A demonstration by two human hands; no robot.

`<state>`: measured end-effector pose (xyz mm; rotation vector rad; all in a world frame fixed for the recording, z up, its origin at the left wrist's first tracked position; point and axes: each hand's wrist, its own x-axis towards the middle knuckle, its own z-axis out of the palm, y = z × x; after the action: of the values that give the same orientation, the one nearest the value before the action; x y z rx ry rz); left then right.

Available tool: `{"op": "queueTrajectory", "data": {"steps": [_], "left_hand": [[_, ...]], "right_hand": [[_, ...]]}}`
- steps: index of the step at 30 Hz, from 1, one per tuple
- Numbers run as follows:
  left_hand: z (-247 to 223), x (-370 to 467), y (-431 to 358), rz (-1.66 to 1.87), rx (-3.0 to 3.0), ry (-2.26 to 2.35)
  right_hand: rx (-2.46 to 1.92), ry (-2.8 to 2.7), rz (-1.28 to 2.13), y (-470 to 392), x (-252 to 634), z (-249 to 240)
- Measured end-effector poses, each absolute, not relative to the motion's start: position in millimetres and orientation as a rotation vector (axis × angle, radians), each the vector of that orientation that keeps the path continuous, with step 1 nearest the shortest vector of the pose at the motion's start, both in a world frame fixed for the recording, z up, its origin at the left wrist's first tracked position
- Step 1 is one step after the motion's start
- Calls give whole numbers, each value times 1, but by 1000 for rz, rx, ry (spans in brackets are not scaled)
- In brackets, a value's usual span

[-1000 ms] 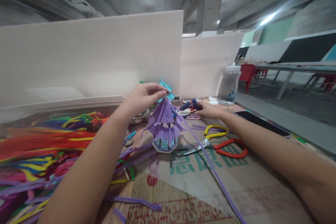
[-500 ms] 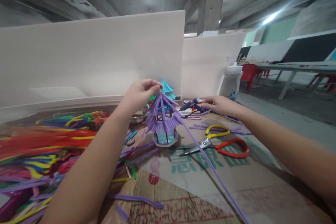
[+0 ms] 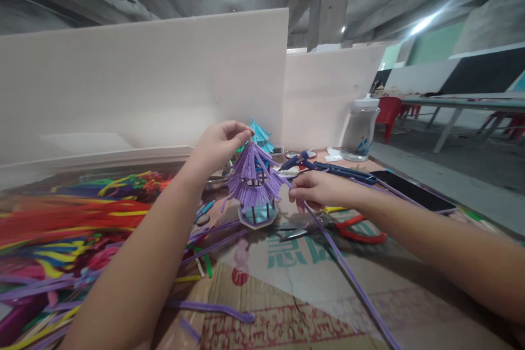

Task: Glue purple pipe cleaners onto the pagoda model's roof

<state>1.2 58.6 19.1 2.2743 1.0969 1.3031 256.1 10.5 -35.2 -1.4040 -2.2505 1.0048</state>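
A small model pavilion with a two-tiered purple pipe-cleaner roof stands upright on the cardboard. My left hand pinches the peak of its roof from above. To its right, my right hand is closed on a long purple pipe cleaner, which runs from the roof's edge down toward the bottom of the view. Scissors with yellow and red handles lie beneath my right hand, partly hidden by it. Just beyond that hand rests a blue glue gun.
Bundles of coloured pipe cleaners cover the left side. A turquoise roofed model stands behind the pavilion. At the right are a clear bottle and a black phone. A white panel rises behind the table.
My right hand has left the glue gun, moved toward me and left, and closed on the purple pipe cleaner. My left hand stays on the roof peak.
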Motion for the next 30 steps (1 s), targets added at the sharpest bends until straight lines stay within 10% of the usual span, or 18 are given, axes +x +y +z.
{"op": "queueTrajectory", "data": {"steps": [30], "left_hand": [[24, 11, 41, 1121, 2381, 981]], "right_hand": [[-1142, -2147, -129, -28, 214, 11]]}}
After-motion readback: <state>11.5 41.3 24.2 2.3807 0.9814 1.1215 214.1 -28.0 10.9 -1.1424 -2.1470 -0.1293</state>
